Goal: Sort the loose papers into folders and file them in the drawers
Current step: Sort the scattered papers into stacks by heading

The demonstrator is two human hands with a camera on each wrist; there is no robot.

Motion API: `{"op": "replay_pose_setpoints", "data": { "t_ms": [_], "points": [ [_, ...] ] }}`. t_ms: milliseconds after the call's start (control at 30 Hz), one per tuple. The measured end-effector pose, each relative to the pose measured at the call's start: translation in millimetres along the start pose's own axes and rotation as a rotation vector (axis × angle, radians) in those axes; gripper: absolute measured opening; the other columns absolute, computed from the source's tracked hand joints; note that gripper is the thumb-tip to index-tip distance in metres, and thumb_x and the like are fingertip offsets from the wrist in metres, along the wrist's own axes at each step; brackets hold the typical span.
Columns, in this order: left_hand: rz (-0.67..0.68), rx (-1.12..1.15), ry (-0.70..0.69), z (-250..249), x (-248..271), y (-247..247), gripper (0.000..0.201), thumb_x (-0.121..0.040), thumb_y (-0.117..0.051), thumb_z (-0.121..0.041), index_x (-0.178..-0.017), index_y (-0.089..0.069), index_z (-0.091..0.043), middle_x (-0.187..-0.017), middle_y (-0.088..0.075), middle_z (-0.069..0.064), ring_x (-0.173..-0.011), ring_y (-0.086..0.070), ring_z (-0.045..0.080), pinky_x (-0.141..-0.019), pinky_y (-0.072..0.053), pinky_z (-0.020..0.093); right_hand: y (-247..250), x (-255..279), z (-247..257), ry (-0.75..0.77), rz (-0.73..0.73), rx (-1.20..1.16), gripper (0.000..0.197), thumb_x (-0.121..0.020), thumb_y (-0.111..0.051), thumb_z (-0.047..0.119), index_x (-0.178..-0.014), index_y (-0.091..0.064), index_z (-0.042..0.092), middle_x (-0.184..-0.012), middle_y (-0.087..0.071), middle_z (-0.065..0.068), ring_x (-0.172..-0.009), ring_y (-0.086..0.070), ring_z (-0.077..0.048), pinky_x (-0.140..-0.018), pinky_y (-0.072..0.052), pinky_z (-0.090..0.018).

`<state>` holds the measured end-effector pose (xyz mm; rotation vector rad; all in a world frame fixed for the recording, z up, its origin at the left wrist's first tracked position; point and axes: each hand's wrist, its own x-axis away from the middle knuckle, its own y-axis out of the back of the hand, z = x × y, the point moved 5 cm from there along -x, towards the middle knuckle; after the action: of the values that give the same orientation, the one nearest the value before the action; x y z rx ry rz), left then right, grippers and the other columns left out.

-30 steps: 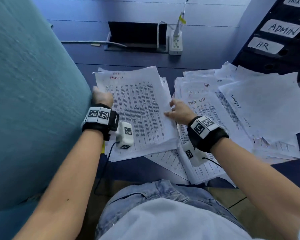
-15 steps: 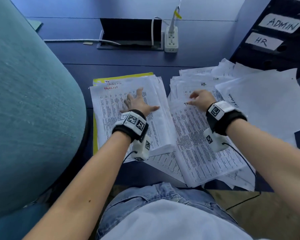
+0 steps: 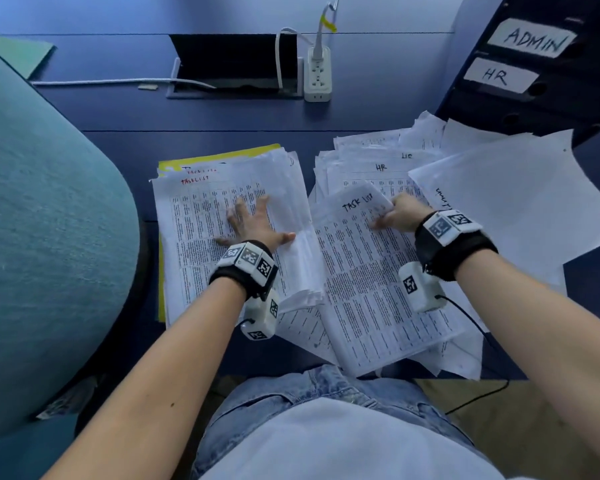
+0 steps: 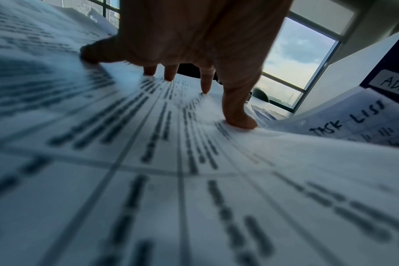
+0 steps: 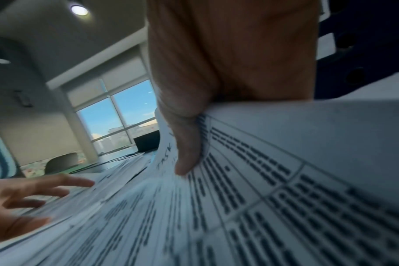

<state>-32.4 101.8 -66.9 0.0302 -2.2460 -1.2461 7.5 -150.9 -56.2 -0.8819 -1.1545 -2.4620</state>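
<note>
A thick stack of printed "TASK LIST" papers [image 3: 201,244] lies on a yellow folder [image 3: 219,156] at centre left of the desk. My left hand [image 3: 253,223] presses flat on that stack with fingers spread [image 4: 237,118]. To its right lies a loose heap of papers [image 3: 374,168], some marked "HR". My right hand [image 3: 395,214] pinches the top right corner of a "TASK LIST" sheet [image 3: 368,289] on that heap, thumb [image 5: 187,153] on top, and the corner curls up. Black drawers [image 3: 551,64] labelled "ADMIN" and "HR" stand at the far right.
A teal chair back [image 3: 49,254] fills the left side. A white power strip [image 3: 317,76], a cable [image 3: 118,81] and a black open cable box [image 3: 236,64] sit at the back of the blue desk [image 3: 378,109]. A green folder [image 3: 21,53] lies far left.
My left hand moved from the stack's left edge onto its top and spread flat. My right hand left that stack and took hold of a sheet on the right heap, lifting its corner.
</note>
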Motion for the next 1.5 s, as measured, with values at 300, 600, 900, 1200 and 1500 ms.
{"op": "replay_pose_setpoints", "data": {
  "t_ms": [300, 600, 900, 1200, 1500],
  "points": [
    [-0.013, 0.000, 0.035, -2.0, -0.6, 1.2, 0.086, -0.075, -0.074, -0.035, -0.143, -0.023, -0.037, -0.155, 0.001, 0.007, -0.143, 0.007, 0.028, -0.104, -0.002, 0.071, 70.0, 8.7, -10.8, 0.075, -0.317, -0.064, 0.011, -0.085, -0.067, 0.017, -0.080, -0.062, 0.009, -0.093, -0.058, -0.008, -0.091, -0.055, -0.021, -0.073, -0.038, -0.025],
    [0.038, -0.130, -0.403, -105.4, 30.9, -43.9, 0.093, -0.072, -0.071, -0.049, -0.145, -0.016, -0.035, -0.154, -0.011, 0.004, -0.141, -0.011, 0.028, -0.111, -0.015, 0.059, 70.2, -1.5, -43.1, 0.167, -0.267, -0.112, 0.043, -0.088, -0.062, 0.035, -0.113, -0.054, 0.001, -0.114, -0.057, -0.014, -0.109, -0.053, -0.028, -0.089, -0.043, -0.034],
    [0.286, -0.296, -0.398, -125.0, 35.4, -96.5, 0.102, -0.070, -0.075, -0.043, -0.146, -0.007, -0.041, -0.156, 0.011, 0.000, -0.144, 0.012, 0.027, -0.109, -0.003, 0.064, 73.0, 2.2, -90.8, -0.048, -0.169, 0.336, 0.087, -0.068, -0.077, 0.029, -0.136, -0.026, 0.014, -0.136, -0.024, -0.018, -0.126, -0.027, -0.039, -0.101, -0.034, -0.046],
    [0.260, -0.320, -0.348, -125.8, 36.3, -97.9, 0.104, -0.070, -0.075, -0.041, -0.146, -0.004, -0.042, -0.156, 0.012, -0.001, -0.143, 0.015, 0.025, -0.107, -0.004, 0.066, 73.8, 10.5, -96.3, 0.069, -0.290, 0.408, 0.048, -0.083, -0.055, 0.010, -0.124, -0.033, -0.001, -0.127, -0.041, -0.028, -0.118, -0.042, -0.042, -0.094, -0.040, -0.043],
    [0.279, -0.259, -0.328, -123.2, 39.2, -103.2, 0.102, -0.068, -0.074, -0.048, -0.145, -0.008, -0.044, -0.156, 0.014, 0.000, -0.142, 0.018, 0.027, -0.105, 0.000, 0.067, 121.7, 26.0, -57.8, 0.051, -0.334, -0.258, 0.019, -0.081, -0.056, 0.010, -0.099, -0.053, 0.006, -0.104, -0.056, -0.016, -0.092, -0.060, -0.032, -0.073, -0.055, -0.039]
  ]
}}
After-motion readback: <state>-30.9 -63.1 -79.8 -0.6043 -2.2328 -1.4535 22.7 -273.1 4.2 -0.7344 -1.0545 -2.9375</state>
